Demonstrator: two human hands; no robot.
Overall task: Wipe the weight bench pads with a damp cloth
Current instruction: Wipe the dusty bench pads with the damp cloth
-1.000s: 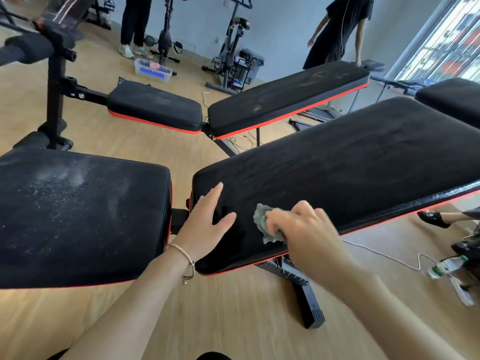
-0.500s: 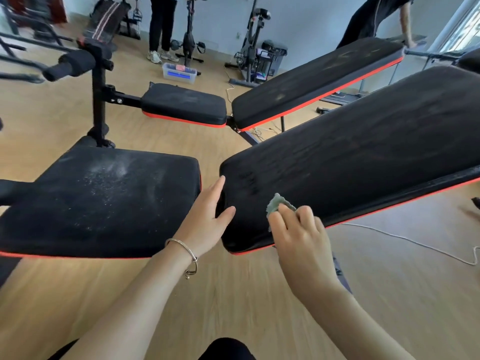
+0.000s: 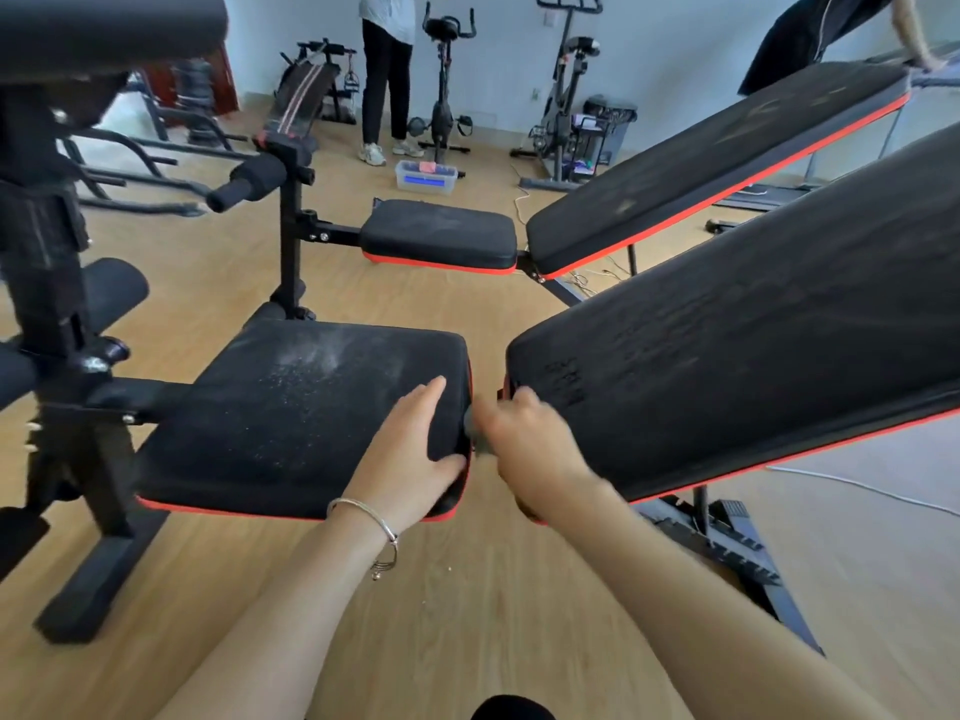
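nearest camera, right hand (image 3: 524,444) bunches small grey cloth (image 3: 475,433) at gap between pads; left hand (image 3: 410,449) pressed flat on dusty black seat pad (image 3: 291,413), leftward of cloth; inclined black red-trimmed back pad (image 3: 753,356) runs rightward, farther.

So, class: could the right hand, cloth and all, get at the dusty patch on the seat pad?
Probably yes: the right hand, gripping the cloth, is at the edge of the seat pad and the dusty patch lies uncovered. The left hand resting on the pad partly crosses the way.
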